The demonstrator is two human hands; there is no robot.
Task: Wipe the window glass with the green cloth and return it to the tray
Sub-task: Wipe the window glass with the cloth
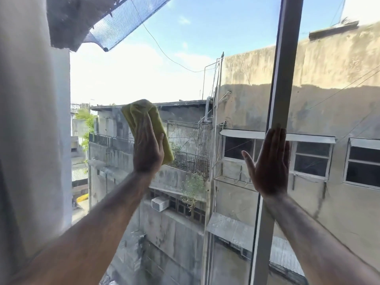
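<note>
Head view: the left hand point(147, 145) lay flat, fingers together and pointing toward 12 o'clock, palm pressing the green cloth point(144, 122) against the window glass point(185, 83). The cloth, a folded yellow-green pad, showed above the fingertips and along the hand's 3 o'clock side, down to a corner beside the heel of the palm; it sat a little to the 9 o'clock side of the frame's centre. The thumb lay over the cloth's right edge. No pinch was visible; the cloth was held only by the flat palm. The right hand point(270, 161) was open and held nothing, fingers extended toward 12 o'clock and thumb spread toward 10 o'clock, its fingers resting on the vertical window frame point(285, 68), which ran from 12 to 6 o'clock right of centre. Both forearms entered from the lower corners, at about 7 and 5 o'clock. A pale wall point(30, 120) filled the 9 o'clock edge. Through the glass stood stained concrete buildings point(257, 89), a railed balcony point(191, 161) at 4 o'clock from the cloth, and a white air-conditioner unit point(160, 203) below it. The tray was not in view.
</note>
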